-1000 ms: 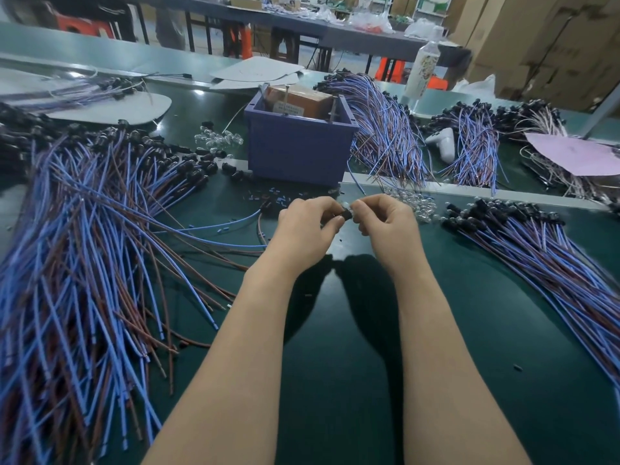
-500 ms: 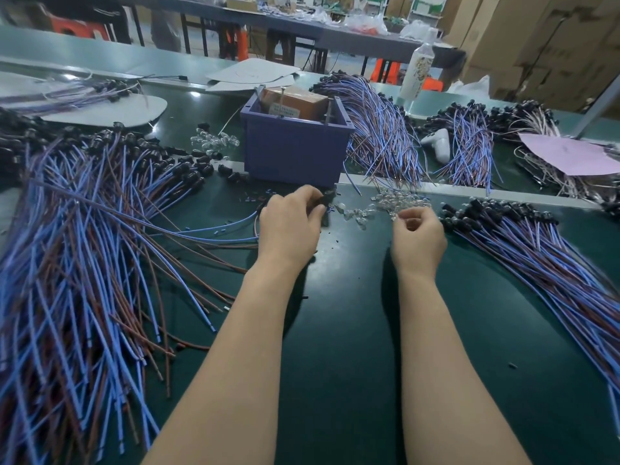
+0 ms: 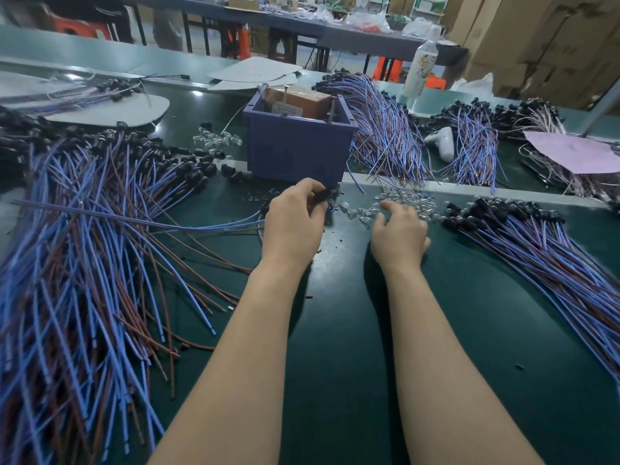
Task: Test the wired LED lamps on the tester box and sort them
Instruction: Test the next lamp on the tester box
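the two hands, joined at the middle a second ago, have parted. the left hand (image 3: 295, 226) now sits just before the one purple tester box (image 3: 298, 152), fingers curled, pinching the black head of a wired lamp (image 3: 322, 195) whose wires trail left. the right hand (image 3: 399, 234) has slid right, fingers loose and half spread, holding nothing, at the nearer of two heaps of clear bulbs (image 3: 407, 200). a left pile (image 3: 84, 250) and a right pile (image 3: 553, 250) flank them on the tabletop (image 3: 335, 347).
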Motion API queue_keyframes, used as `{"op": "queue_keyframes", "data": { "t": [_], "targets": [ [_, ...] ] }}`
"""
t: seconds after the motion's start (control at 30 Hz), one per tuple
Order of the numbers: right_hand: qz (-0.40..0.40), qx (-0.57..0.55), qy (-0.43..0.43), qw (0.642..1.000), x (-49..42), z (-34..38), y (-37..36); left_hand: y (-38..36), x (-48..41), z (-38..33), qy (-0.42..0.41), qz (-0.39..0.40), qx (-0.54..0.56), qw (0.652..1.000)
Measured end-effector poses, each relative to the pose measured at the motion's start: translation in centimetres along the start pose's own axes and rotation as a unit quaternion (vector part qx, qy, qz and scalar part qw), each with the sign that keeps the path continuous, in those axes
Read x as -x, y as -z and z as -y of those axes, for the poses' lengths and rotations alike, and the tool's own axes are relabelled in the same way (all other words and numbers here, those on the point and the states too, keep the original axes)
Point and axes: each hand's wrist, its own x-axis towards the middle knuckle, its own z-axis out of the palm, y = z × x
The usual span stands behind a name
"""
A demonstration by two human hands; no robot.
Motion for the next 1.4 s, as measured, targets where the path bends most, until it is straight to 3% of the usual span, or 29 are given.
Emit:
{"op": "queue_keyframes", "data": {
  "t": [0.13,0.43,0.5,0.57,0.63,0.73,0.87,1.13,1.4],
  "targets": [
    [0.03,0.052,-0.03,0.998,-0.9,0.5,-0.5,0.1,0.1,-0.1,-0.001,0.016,0.046,0.999],
    [-0.023,0.039,-0.034,0.998,-0.8,0.5,-1.1,0.1,0.0,0.0,0.019,0.039,0.115,0.992],
    [-0.06,-0.05,-0.024,0.997,-0.5,0.7,-0.8,0.2,-0.1,0.0,0.023,0.041,0.123,0.991],
    [-0.078,-0.212,0.014,0.974,0.0,1.3,0.1,0.2,-0.1,0.1,0.023,0.04,0.129,0.991],
    [-0.041,-0.337,0.064,0.938,0.7,2.1,1.3,0.2,-0.2,0.1,0.023,0.041,0.128,0.991],
    [0.039,-0.414,0.128,0.9,1.6,2.9,2.5,0.0,-0.1,0.0,0.025,0.046,0.115,0.992],
    [0.069,-0.398,0.166,0.9,2.4,3.1,2.5,-0.1,-0.1,0.2,0.019,0.052,0.083,0.995],
    [0.049,-0.307,0.206,0.928,2.6,3.0,2.2,-0.2,0.0,0.0,-0.011,0.074,0.057,0.996],
    [0.043,-0.362,0.172,0.915,2.2,2.5,2.6,-0.2,0.2,-0.2,-0.017,0.083,0.038,0.996]
  ]
}}
